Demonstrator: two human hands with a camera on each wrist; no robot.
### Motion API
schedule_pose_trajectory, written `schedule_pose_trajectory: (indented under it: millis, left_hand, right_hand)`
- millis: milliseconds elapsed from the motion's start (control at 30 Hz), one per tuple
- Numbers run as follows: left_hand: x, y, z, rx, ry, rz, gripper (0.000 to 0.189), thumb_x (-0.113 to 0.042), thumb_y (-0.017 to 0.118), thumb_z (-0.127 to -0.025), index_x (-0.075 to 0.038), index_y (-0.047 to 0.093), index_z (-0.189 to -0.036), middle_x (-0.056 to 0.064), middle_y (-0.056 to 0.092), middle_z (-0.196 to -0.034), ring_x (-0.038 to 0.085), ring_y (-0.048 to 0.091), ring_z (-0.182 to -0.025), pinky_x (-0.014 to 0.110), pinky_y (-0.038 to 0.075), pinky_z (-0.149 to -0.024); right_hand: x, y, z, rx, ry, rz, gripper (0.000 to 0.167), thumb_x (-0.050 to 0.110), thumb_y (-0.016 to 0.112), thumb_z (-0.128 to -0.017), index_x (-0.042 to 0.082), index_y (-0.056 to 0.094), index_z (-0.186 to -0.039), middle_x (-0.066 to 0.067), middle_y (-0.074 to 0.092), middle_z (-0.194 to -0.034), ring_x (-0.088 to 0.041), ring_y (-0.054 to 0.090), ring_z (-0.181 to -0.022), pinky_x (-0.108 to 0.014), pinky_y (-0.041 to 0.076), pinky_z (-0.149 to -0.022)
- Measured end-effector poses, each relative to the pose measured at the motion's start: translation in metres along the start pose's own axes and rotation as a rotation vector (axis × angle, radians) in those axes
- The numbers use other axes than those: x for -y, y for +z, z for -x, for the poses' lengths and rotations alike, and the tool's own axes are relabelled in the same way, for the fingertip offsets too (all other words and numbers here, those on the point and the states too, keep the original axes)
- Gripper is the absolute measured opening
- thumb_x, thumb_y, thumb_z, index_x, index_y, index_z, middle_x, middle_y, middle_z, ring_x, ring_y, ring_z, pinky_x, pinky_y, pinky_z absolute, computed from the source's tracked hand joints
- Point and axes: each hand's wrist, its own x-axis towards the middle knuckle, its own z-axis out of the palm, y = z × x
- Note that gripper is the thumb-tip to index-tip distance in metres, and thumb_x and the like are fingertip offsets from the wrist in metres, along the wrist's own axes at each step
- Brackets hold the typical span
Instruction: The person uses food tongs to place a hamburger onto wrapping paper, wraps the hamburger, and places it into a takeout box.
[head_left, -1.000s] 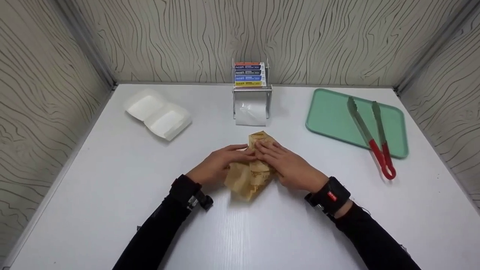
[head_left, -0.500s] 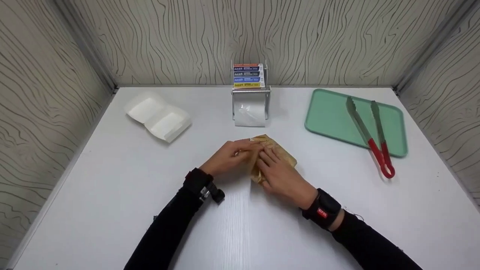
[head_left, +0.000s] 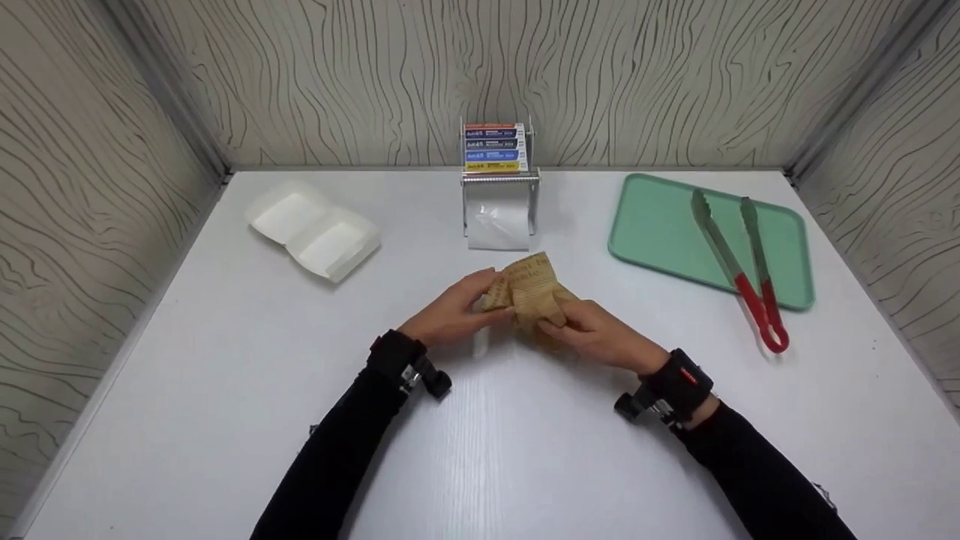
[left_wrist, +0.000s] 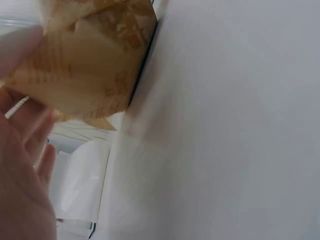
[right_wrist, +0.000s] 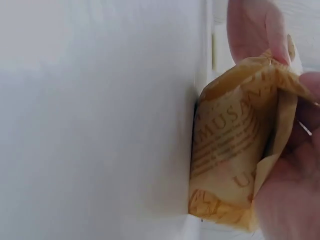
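Near the middle of the table sits a bundle of brown printed wrapping paper (head_left: 534, 289), its upper part standing up in loose folds. My left hand (head_left: 457, 309) pinches the paper's left side between thumb and fingers. On the right, my right hand (head_left: 600, 334) pinches a near fold of it. In the right wrist view, the printed paper (right_wrist: 225, 135) rests on the table and a flap stands away beside the right hand (right_wrist: 290, 200). The left wrist view shows the left thumb (left_wrist: 20, 47) across the paper. Whatever the paper encloses is hidden.
Behind the bundle stands a label dispenser (head_left: 498, 214) with several coloured strips on top. An opened white clamshell box (head_left: 330, 244) lies at the back left. Red-handled tongs (head_left: 750, 296) lie across a green tray (head_left: 652, 225) at the right, handles overhanging its near edge.
My hands have gone from pressing over the bundle's top to gripping its two sides. The bundle has been turned, and a printed fold now stands up between the hands.
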Motion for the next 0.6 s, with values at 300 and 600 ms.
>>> schedule_pose_trajectory:
  millis: [300,600]
  left_hand:
    - [-0.011,0.018,-0.034,-0.098,0.031,-0.008,0.042,-0.033,0.049,-0.109,-0.008,0.063,-0.139,0.012,0.059,-0.146,0.027,0.049,-0.141,0.044,0.035,-0.121]
    - [-0.004,0.029,-0.045,-0.259,-0.093,0.23,0.033,-0.023,0.049,-0.11,-0.001,0.067,-0.125,0.015,0.068,-0.124,0.025,0.061,-0.12,0.034,0.046,-0.106]
  right_hand:
    - [-0.008,-0.007,0.003,-0.055,0.023,-0.045,0.015,0.009,0.067,-0.1,0.002,0.07,-0.112,-0.01,0.069,-0.101,-0.008,0.057,-0.086,-0.019,0.049,-0.076]
    - [-0.011,-0.005,-0.002,-0.157,-0.034,-0.126,0.012,0.002,0.06,-0.101,-0.001,0.069,-0.094,-0.002,0.057,-0.087,-0.005,0.054,-0.072,-0.019,0.047,-0.064]
